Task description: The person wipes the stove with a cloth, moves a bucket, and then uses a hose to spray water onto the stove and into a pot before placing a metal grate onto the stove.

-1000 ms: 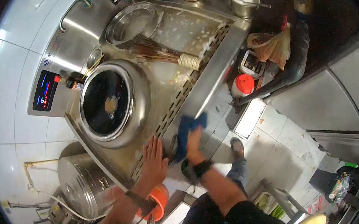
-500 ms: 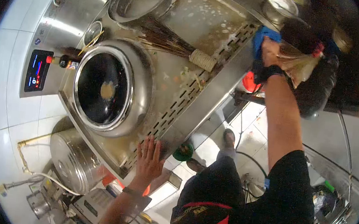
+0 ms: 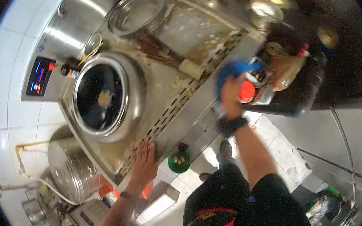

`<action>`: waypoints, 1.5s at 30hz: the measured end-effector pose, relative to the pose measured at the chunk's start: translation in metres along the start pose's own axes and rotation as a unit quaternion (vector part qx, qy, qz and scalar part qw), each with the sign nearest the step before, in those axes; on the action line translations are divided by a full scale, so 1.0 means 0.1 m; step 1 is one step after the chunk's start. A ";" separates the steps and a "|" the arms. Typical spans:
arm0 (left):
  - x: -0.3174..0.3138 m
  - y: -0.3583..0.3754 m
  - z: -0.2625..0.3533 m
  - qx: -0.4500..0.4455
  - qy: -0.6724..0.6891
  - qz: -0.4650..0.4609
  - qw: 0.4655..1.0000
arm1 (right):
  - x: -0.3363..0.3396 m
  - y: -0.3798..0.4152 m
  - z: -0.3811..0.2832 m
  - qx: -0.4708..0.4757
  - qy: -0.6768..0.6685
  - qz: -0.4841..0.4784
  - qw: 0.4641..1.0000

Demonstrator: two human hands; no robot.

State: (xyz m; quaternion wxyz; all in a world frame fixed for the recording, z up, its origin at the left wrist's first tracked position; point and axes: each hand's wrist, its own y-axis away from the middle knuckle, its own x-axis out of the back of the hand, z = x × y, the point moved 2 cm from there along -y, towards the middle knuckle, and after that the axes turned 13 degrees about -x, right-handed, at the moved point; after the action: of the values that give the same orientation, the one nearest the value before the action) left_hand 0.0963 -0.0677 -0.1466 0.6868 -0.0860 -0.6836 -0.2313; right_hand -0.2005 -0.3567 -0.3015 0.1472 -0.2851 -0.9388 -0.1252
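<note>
My right hand, blurred by motion, grips a blue cloth against the smooth steel front rim of the cooking station. My left hand lies flat with fingers spread on the near end of that same rim, holding nothing. Between the hands runs a slotted drain strip. Behind it, a bamboo wok brush rests on the wet, stained steel top. A round steel wok ring with a dark inside stands at the left.
A steel basin sits at the far side. Seasoning tins, including a white-filled pot, and a red-lidded container crowd the right. A lit control panel is on the left wall. A green container is below the rim.
My right hand has moved the blue cloth along the rim, down and left toward me. The left hand stays on the rim. The view has shifted slightly.
</note>
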 end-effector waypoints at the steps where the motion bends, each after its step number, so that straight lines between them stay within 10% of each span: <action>1: 0.04 0.00 0.04 0.003 0.000 -0.008 1.000 | 0.07 0.78 -0.21 -0.007 -0.068 -0.049 0.996; 7: 0.05 0.02 0.08 0.012 0.039 -0.012 0.999 | -0.09 2.66 -0.01 -0.082 -0.082 -0.124 0.985; 12: -0.05 0.02 0.06 0.019 0.016 0.015 1.000 | -0.04 0.76 -0.18 -0.025 -0.234 -0.043 0.971; 15: -0.06 0.11 0.04 0.003 0.011 0.049 0.999 | -0.43 -1.53 0.73 0.154 -0.075 0.086 0.981; 18: -0.05 0.08 0.16 0.008 -0.014 0.085 0.996 | -0.45 -1.95 0.84 0.124 -0.145 0.096 0.977; 29: -0.25 0.05 0.56 0.131 -0.295 0.110 0.940 | -1.59 1.40 2.44 0.125 -0.182 -0.059 0.973; 39: -0.29 -0.45 0.55 0.144 -0.166 0.216 0.951 | -1.55 -2.12 1.12 0.352 -0.059 0.295 0.886; 45: -0.39 -0.47 0.40 0.164 -0.146 0.213 0.952 | -1.45 -2.78 2.01 0.190 -0.164 0.098 0.963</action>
State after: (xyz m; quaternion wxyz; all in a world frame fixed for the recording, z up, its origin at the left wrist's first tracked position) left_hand 0.0419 -0.0838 -0.1921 0.6174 -0.1485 -0.7708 0.0509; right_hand -0.2852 -0.5891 -0.5796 0.0542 -0.3593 -0.9240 0.1190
